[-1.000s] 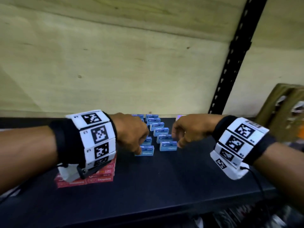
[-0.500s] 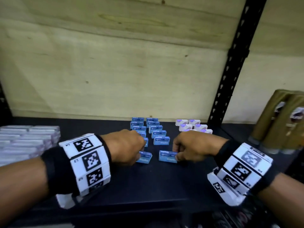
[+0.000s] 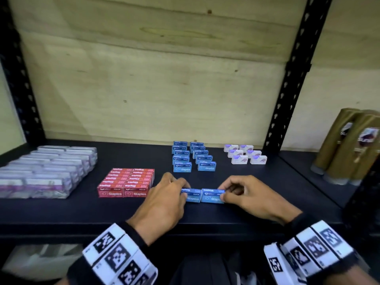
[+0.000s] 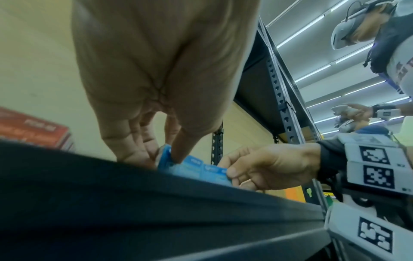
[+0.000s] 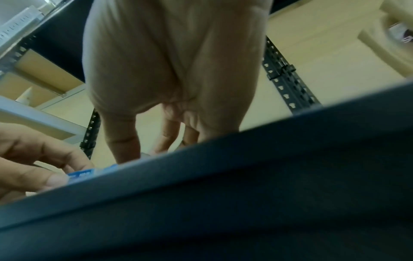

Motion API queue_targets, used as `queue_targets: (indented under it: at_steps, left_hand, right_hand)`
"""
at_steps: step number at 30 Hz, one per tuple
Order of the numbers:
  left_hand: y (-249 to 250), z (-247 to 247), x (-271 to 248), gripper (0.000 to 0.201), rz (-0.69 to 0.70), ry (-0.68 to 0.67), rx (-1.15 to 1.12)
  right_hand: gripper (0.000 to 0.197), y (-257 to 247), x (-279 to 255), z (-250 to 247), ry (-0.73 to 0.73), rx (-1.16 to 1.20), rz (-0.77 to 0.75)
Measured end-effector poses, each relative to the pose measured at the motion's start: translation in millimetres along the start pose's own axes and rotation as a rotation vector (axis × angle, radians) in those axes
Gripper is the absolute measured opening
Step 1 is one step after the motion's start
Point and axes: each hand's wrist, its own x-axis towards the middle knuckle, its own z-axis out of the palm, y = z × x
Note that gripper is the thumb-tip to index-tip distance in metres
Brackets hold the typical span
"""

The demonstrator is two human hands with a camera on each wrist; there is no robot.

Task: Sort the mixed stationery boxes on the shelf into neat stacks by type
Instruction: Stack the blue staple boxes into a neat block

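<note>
Two blue staples boxes stand side by side near the front of the black shelf [image 3: 205,219]. My left hand [image 3: 183,190] pinches the left blue box [image 3: 192,195] between thumb and fingers; the same box [image 4: 178,164] shows in the left wrist view. My right hand [image 3: 225,192] pinches the right blue box [image 3: 211,195] at its right end. Behind them stand two rows of blue staples boxes [image 3: 193,156]. A block of red staples boxes [image 3: 127,182] sits to the left. In the right wrist view the shelf edge hides most of the boxes.
Pale purple-and-clear boxes [image 3: 45,171] fill the shelf's left end. Small white boxes with purple print [image 3: 244,154] stand at the back right. A black upright post [image 3: 287,79] rises beside them, with tan tubes [image 3: 347,145] beyond it. Plywood backs the shelf.
Both hands have drawn back toward the shelf's front edge, each bringing a blue box away from the rows; the two boxes now sit touching end to end. The head view has pulled back and down.
</note>
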Motion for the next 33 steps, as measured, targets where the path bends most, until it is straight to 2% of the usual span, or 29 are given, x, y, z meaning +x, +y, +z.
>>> queue_targets:
  at_steps: [3, 7, 10, 16, 33]
  left_hand:
    - [-5, 11, 1, 0.022, 0.005, 0.071, -0.072]
    - [-11, 21, 2, 0.027, 0.026, 0.135, -0.136]
    - [-14, 22, 2, 0.030, -0.017, 0.168, -0.206]
    - [-19, 22, 1, 0.019, -0.049, 0.148, -0.272]
    - [-23, 25, 4, 0.019, -0.054, 0.132, -0.304]
  right_hand:
    - [0.008, 8, 1, 1, 0.052, 0.070, -0.036]
    - [0.009, 20, 2, 2, 0.040, 0.152, -0.054]
    - [0.011, 26, 0, 4, 0.070, 0.222, -0.067]
    - [0.012, 28, -2, 6, 0.089, 0.243, -0.070]
    - [0.013, 28, -1, 8, 0.066, 0.212, -0.088]
